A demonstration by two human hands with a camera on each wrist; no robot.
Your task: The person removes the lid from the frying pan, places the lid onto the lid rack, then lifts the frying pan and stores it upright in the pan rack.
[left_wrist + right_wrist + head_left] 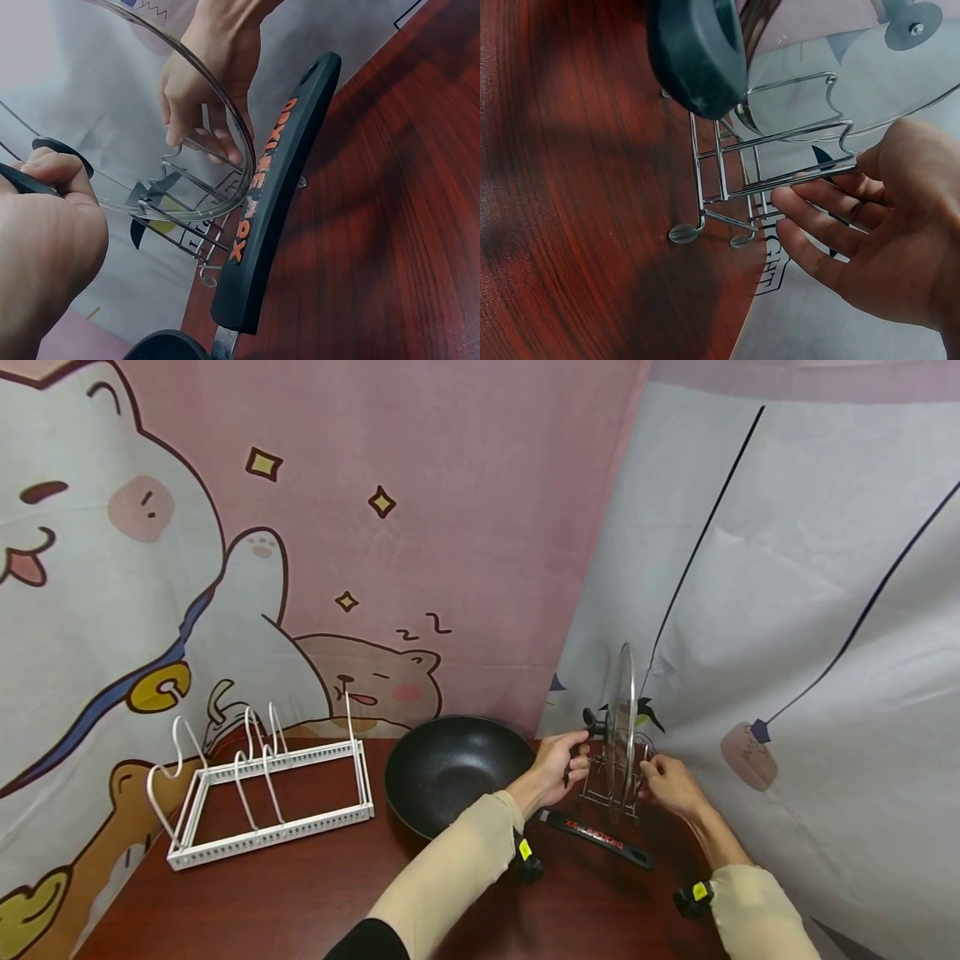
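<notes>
My left hand (558,768) grips the dark knob (26,182) of a glass pot lid (621,718). The lid stands upright on edge at a small metal wire rack (735,157). On the rack's far side, my right hand (672,787) pinches the end of a wire loop between thumb and fingers, as the right wrist view (900,225) shows. A black wok (457,768) sits left of the rack, and its handle (596,839) with red lettering points right, below both hands. My left forearm hides part of the wok.
A white rack (270,835) with several curved dividers stands on the left of the dark red wooden table (300,902). Behind the table hangs a printed cloth (487,527), which also runs close along the right side by my right hand.
</notes>
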